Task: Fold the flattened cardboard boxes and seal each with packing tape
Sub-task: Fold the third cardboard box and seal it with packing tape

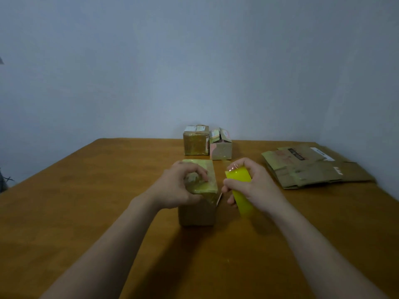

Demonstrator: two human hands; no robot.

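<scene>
Glossy bright yellow on the tape roll (239, 186). Dull brown cardboard on the near box (197, 212), topped with a pale yellow-green sheen of tape. Same brown, yellowish under glossy tape, on the far left box (196, 144), with white labels along the top. Greyer tan with pinkish-red blotches and a white label on the far right box (220, 148). Tan-brown on the flattened boxes (313, 170), marked with a black printed bar, a white strip and faint reddish print. Warm orange-brown on the table (86, 212), faintly mottled. Flat pale blue-grey on the wall (194, 61).
</scene>
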